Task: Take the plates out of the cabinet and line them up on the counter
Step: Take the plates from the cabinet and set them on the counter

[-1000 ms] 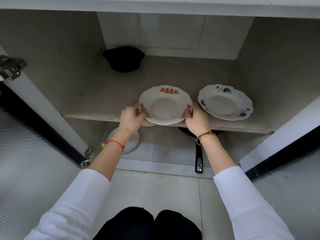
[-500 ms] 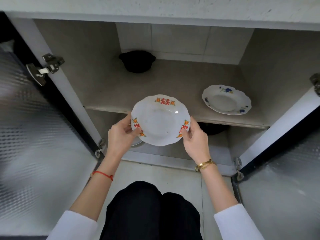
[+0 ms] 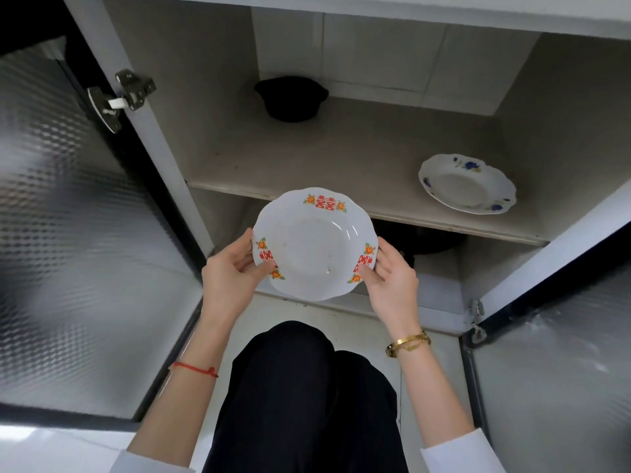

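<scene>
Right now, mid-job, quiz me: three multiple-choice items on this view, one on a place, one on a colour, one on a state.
1. Where is the blue-flowered plate?
A. On the shelf, right side
B. On the floor
C. In the left hand

2. What colour are the characters on the held plate?
A. Green
B. Red
C. Black

3. How is the held plate held?
A. By one hand alone
B. Resting on the shelf
C. By both hands, clear of the shelf

Answers:
1. A, it lies flat near the shelf's right front edge.
2. B, red characters sit at three spots on its rim, among orange flowers.
3. C, the left hand and the right hand grip opposite rims, in front of the shelf.
</scene>
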Demonstrator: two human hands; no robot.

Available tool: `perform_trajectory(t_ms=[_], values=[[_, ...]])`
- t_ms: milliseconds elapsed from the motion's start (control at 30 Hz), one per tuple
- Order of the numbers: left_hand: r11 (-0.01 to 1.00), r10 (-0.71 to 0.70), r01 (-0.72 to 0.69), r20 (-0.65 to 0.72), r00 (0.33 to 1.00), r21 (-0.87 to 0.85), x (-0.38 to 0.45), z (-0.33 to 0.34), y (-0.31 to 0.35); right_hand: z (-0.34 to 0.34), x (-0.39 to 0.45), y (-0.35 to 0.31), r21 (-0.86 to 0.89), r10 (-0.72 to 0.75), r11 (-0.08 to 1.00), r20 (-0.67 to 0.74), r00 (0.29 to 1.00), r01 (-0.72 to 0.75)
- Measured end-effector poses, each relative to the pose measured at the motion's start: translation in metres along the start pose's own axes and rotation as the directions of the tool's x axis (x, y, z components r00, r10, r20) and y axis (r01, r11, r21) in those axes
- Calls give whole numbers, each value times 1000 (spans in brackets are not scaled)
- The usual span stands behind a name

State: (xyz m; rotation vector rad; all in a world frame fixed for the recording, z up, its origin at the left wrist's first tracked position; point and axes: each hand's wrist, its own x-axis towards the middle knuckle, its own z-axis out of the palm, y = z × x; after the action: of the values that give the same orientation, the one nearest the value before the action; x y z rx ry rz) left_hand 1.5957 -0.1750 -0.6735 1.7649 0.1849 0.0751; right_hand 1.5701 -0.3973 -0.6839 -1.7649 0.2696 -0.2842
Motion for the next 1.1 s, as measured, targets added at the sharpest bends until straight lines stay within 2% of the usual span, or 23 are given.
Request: perform_trajectory(t_ms=[333, 500, 733, 1100], values=[[998, -66, 65, -72, 995, -6, 0, -18, -25, 29, 0, 14, 5, 59, 998, 48, 997, -59], [994, -100, 104, -112, 989, 34, -9, -32, -3, 34, -10, -16, 3, 134, 991, 61, 989, -134], [967, -237, 246, -116, 965, 70, -50, -64, 86, 14, -42, -110, -35, 212, 977, 84, 974, -210], [954, -272, 284, -130, 954, 94, -134, -134, 281, -35, -105, -300, -62, 256, 966, 142, 956, -249]])
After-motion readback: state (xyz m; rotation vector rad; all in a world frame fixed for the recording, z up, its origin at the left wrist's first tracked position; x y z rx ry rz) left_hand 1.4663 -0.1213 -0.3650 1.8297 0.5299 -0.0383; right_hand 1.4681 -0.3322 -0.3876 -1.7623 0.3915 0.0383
